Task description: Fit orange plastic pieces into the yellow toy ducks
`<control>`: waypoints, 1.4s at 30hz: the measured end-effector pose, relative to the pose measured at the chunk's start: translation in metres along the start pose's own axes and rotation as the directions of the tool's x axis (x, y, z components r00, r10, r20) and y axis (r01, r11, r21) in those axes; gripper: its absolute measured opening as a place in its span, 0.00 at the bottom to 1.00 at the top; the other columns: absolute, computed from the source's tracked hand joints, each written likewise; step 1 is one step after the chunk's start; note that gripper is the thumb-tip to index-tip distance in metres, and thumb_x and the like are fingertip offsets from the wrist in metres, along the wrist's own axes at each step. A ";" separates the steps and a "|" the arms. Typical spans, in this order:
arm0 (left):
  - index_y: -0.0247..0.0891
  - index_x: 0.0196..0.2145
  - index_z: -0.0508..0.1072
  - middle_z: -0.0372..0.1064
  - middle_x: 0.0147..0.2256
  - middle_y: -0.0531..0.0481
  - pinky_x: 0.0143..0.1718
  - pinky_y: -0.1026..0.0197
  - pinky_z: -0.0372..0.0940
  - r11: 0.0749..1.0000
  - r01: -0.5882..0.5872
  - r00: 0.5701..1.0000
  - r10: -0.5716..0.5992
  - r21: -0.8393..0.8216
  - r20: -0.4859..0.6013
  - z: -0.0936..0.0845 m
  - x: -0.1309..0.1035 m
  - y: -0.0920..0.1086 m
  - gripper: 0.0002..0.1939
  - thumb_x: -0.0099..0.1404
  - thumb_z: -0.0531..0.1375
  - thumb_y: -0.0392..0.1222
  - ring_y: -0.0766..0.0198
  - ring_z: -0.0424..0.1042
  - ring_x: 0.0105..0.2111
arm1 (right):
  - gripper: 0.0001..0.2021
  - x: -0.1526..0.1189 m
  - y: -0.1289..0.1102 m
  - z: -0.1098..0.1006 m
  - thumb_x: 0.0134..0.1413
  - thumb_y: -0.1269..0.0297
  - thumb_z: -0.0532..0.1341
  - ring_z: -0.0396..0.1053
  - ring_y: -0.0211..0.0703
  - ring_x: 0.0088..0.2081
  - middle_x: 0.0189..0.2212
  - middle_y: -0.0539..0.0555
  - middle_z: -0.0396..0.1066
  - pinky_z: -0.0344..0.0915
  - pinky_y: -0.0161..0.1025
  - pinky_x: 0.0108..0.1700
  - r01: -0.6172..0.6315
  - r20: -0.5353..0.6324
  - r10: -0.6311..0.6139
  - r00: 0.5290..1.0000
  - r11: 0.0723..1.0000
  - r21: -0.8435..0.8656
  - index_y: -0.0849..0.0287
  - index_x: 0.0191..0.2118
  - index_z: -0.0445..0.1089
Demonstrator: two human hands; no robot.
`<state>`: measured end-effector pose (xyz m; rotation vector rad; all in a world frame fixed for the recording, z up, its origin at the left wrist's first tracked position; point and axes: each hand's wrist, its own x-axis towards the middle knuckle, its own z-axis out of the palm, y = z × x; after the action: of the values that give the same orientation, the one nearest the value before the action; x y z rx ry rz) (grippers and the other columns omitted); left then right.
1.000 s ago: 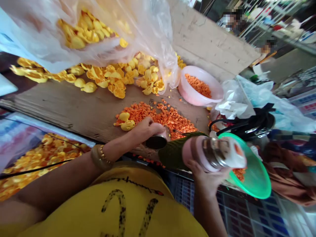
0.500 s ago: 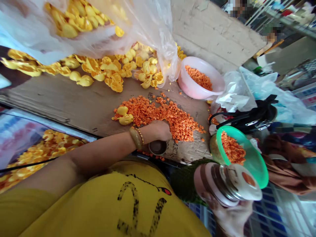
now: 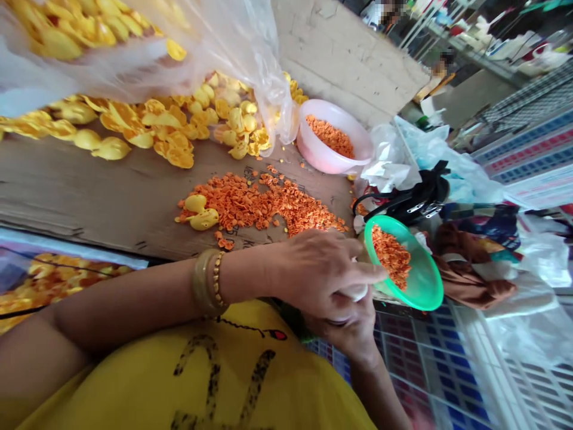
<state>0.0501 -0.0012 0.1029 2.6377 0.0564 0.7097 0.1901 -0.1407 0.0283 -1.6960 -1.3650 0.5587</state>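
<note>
Both hands meet low in front of the body, close to the tabletop's near edge, around a pale flask [image 3: 356,291] that they mostly hide; only a bit of its rounded top shows. The left hand [image 3: 313,269] lies over that top, back of the hand up, index finger stretched out past it toward the green bowl [image 3: 423,272] and the other fingers curled in; how firmly they press is hard to tell. The right hand [image 3: 353,328] comes from below, its fingers bent around the flask and partly covered by the left. A plain bangle [image 3: 202,283] and a beaded bracelet [image 3: 218,278] circle the left wrist, above a yellow shirt [image 3: 233,388].

Just beyond the hands, a loose spread of small orange pieces [image 3: 242,200] covers part of the cardboard-topped tabletop [image 3: 58,185], with a yellow duck-shaped piece [image 3: 203,219] at its left end. More orange pieces sit in the green bowl beside the hands and in a pink bowl [image 3: 317,156] farther back. Yellow shells [image 3: 172,149] lie along the far side — some under a clear plastic bag [image 3: 250,42] — and a black bag [image 3: 432,188] rests between the two bowls.
</note>
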 end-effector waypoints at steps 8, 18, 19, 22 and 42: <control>0.36 0.22 0.73 0.69 0.21 0.46 0.24 0.58 0.57 0.936 0.343 0.881 -0.291 0.078 -0.373 0.028 0.007 0.006 0.16 0.58 0.54 0.50 0.60 0.67 0.22 | 0.45 0.000 0.001 0.002 0.31 0.61 0.74 0.70 0.55 0.47 0.46 0.59 0.70 0.72 0.51 0.45 0.026 -0.015 -0.026 1.000 1.000 0.008 0.58 0.59 0.56; 0.38 0.19 0.63 0.57 0.18 0.54 0.22 0.64 0.53 0.540 0.626 0.486 -0.834 -0.563 -0.260 -0.009 -0.029 -0.025 0.21 0.62 0.52 0.55 0.68 0.59 0.21 | 0.44 0.002 -0.002 -0.008 0.39 0.59 0.70 0.67 0.53 0.52 0.48 0.57 0.67 0.59 0.56 0.58 0.091 -0.083 -0.083 0.993 0.990 0.104 0.50 0.63 0.52; 0.38 0.20 0.62 0.57 0.18 0.54 0.22 0.64 0.52 0.448 0.637 0.458 -0.874 -0.628 -0.159 -0.005 -0.044 -0.028 0.20 0.61 0.52 0.55 0.68 0.58 0.21 | 0.45 0.002 -0.001 -0.013 0.38 0.58 0.71 0.66 0.53 0.52 0.49 0.57 0.67 0.57 0.57 0.60 0.069 -0.066 -0.062 0.996 0.991 0.116 0.49 0.63 0.51; 0.37 0.21 0.64 0.57 0.18 0.55 0.21 0.64 0.51 0.178 0.699 0.424 -0.883 -0.693 0.201 0.011 -0.090 -0.031 0.18 0.57 0.57 0.54 0.69 0.56 0.20 | 0.49 0.001 0.008 -0.027 0.32 0.57 0.73 0.62 0.57 0.56 0.54 0.57 0.62 0.47 0.62 0.63 0.035 -0.021 -0.034 0.999 0.996 0.083 0.47 0.63 0.52; 0.38 0.35 0.76 0.74 0.33 0.49 0.35 0.63 0.60 0.429 0.754 0.657 -0.489 -0.497 0.574 0.030 -0.094 -0.011 0.16 0.52 0.61 0.50 0.58 0.69 0.34 | 0.50 0.032 0.012 -0.004 0.34 0.61 0.74 0.67 0.53 0.53 0.53 0.60 0.66 0.62 0.50 0.57 0.000 0.448 -0.030 0.893 0.998 0.067 0.56 0.63 0.47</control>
<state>-0.0166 -0.0158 0.0303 1.7002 0.5496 -0.0539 0.2099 -0.1125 0.0256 -1.5564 -1.6577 1.0253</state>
